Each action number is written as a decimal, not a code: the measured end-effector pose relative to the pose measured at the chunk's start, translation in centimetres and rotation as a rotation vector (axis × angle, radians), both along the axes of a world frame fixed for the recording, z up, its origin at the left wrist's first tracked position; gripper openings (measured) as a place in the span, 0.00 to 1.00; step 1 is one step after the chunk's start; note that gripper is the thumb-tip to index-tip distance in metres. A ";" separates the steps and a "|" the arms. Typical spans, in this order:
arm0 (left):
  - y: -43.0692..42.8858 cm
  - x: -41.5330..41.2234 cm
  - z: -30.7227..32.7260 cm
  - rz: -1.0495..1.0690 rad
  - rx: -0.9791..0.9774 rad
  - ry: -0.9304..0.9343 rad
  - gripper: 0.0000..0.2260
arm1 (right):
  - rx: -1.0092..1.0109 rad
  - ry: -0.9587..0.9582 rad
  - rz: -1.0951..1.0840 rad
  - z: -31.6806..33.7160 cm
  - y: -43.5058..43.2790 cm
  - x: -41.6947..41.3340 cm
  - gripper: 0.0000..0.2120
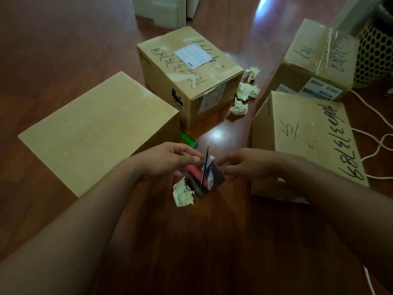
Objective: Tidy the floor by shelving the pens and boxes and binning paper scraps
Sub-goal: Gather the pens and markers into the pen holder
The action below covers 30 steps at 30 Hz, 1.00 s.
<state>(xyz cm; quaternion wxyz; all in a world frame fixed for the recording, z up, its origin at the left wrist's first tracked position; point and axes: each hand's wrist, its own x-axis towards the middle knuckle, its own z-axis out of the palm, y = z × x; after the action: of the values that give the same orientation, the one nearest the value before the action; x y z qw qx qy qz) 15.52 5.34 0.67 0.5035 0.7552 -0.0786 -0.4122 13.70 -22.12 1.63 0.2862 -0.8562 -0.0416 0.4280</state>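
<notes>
Nearest on the floor, paper scrap (182, 193): crumpled, touching the left side of the pen holder.
Pen holder (215, 183): small and dark, on bare floor between the two hands; it carries a red marker (194, 171), a pencil (205, 167) and a white-capped pen (211, 161).
Left hand (168, 160): fingers curled in over the red marker, seemingly round a blue pen (182, 170) whose end shows under the palm.
Right hand (240, 165): half open with nothing in it, finger and thumb a little apart just beside the holder's right edge; contact cannot be told.
Step in hand: likely loading pens; steady the holder with the right hand and drop the pen in upright so it does not tip.
Green highlighter (187, 137): loose, against the plain box (95, 130).
Farther back: three more scraps (247, 90) between the labelled box (187, 77) and the written-on box (304, 133).
Mesh bin (376, 54): far right.
</notes>
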 end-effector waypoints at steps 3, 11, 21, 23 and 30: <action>0.0 -0.2 0.0 0.020 -0.046 0.117 0.18 | 0.020 -0.019 0.009 -0.8 0.6 -0.5 0.20; -0.4 -0.3 -6.5 0.373 0.320 -0.141 0.12 | 0.001 -0.027 0.072 -1.6 1.8 -2.1 0.16; -1.4 0.0 -10.0 0.205 0.628 -0.448 0.10 | -0.033 -0.130 -0.183 -2.3 -0.3 1.4 0.13; -0.8 -0.3 -9.8 0.119 0.705 -0.444 0.10 | -0.010 -0.156 -0.318 -3.4 -0.4 2.7 0.11; 2.3 -3.0 -6.6 0.000 0.791 -0.357 0.11 | -0.056 -0.358 -0.379 -7.4 4.1 5.9 0.08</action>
<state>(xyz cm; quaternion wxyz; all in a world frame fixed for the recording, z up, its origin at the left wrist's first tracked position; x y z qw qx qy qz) 12.56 7.64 -5.97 0.1539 0.9495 -0.0003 -0.2733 19.60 -18.05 -5.72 0.3256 -0.9185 0.0813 0.2092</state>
